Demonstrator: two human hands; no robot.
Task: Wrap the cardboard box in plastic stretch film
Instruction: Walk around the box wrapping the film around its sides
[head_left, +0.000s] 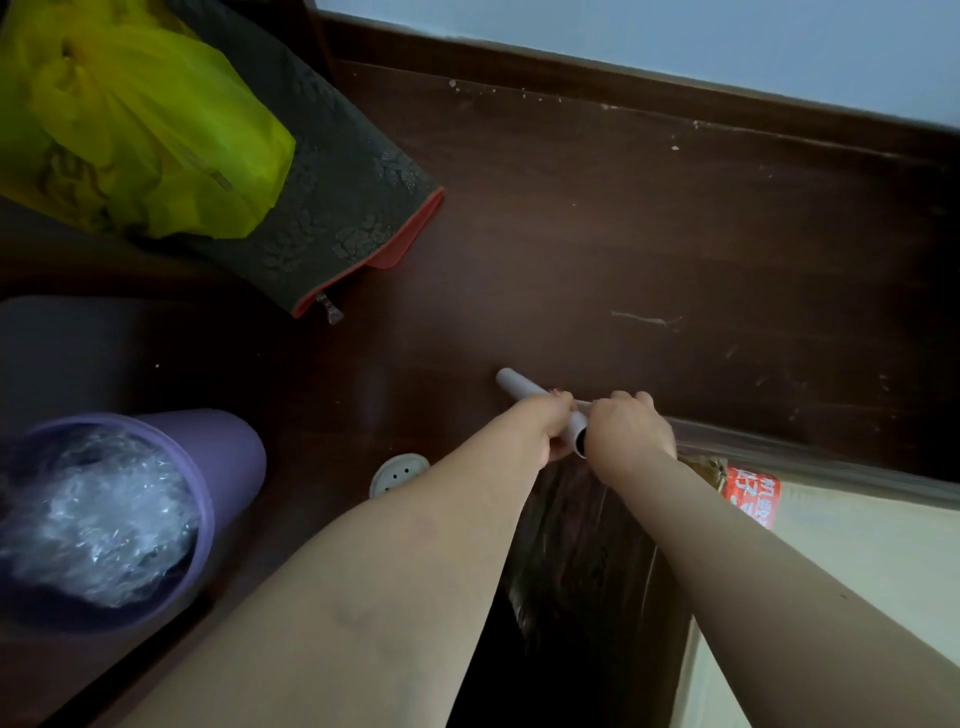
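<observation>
Left grip (553, 428) and right grip (628, 434) clasp a pale, seemingly near-empty film roll (519, 387)

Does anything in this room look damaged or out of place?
Yes. The dark floor is scuffed, with a pale scratch beyond the film roll and white flecks near the wall. A white perforated disc lies loose on it.

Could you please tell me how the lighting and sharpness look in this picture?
Head view: dim, the dark floor underexposed; wide-angle distortion bends the baseboard; left hand and right hand at the film roll look soft; crumpled film in the purple bin glints.
</observation>
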